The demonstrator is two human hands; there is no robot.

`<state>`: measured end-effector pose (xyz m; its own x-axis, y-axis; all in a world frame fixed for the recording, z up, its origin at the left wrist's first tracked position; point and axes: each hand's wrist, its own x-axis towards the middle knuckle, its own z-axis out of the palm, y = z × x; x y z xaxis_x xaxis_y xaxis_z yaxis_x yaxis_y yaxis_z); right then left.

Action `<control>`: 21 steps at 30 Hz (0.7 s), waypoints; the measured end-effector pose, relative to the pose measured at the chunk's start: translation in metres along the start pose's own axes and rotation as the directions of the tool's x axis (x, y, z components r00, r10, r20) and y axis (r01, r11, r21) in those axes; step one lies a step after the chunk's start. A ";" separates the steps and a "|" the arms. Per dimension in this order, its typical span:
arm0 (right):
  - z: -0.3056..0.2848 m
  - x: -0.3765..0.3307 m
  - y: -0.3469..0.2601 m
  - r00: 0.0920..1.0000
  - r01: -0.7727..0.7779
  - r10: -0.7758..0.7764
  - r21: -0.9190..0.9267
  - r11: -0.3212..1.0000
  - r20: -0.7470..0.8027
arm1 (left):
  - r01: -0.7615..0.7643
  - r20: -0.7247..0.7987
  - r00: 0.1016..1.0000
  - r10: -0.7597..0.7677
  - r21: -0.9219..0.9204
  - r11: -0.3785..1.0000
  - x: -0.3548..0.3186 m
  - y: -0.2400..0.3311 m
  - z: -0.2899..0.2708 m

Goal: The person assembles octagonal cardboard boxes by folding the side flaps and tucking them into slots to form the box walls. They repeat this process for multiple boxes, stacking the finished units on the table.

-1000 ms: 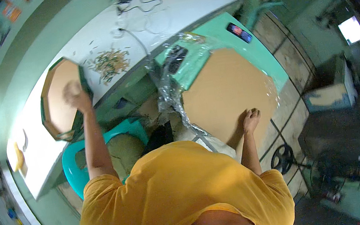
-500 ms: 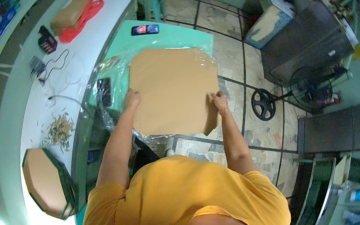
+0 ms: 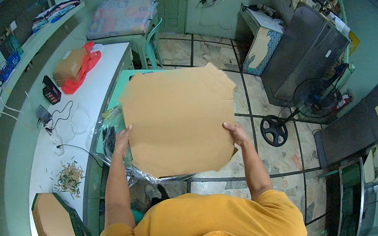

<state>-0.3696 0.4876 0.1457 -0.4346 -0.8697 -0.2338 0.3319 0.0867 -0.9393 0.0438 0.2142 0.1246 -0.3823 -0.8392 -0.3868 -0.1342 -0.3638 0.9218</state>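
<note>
A large brown cardboard sheet with cut-off corners was in front of the person's chest, above a green desk that it mostly covered. The left hand was closed on its left edge and the right hand on its right edge, both thumbs on the upper face; the fingers beneath were hidden. Crumpled clear plastic showed past the sheet's near and left edges. To the left ran a long white desk. On it were a loose pile of small strips, a green-edged octagonal tray nearer the person, and, toward the far end, a cardboard box beside red plastic. To the right, a fan with a black round base stood on the tiled floor.
</note>
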 end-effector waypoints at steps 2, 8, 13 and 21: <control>-0.005 -0.005 -0.027 0.996 0.034 -0.029 -0.057 0.998 0.087 | -0.132 0.180 0.972 0.149 -0.105 0.986 -0.017 0.036 -0.001; 0.037 0.016 -0.096 0.799 0.482 -0.563 -0.335 0.810 -0.212 | -0.386 0.145 0.895 0.421 -0.221 0.896 -0.048 0.118 0.030; 0.085 0.023 -0.104 0.354 0.420 -0.876 -0.782 0.461 -0.327 | -0.679 -0.216 0.713 0.667 0.020 0.734 -0.071 0.115 0.106; 0.123 -0.038 -0.136 0.169 0.352 -0.973 -0.932 -0.089 0.157 | -0.789 -0.399 0.421 0.815 0.282 0.546 -0.091 0.166 0.071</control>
<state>-0.2957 0.4489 0.3130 -0.2651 -0.3080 0.9137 -0.9626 0.1387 -0.2326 -0.0088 0.2590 0.3153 0.0944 -0.8108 0.5777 -0.0293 0.5777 0.8157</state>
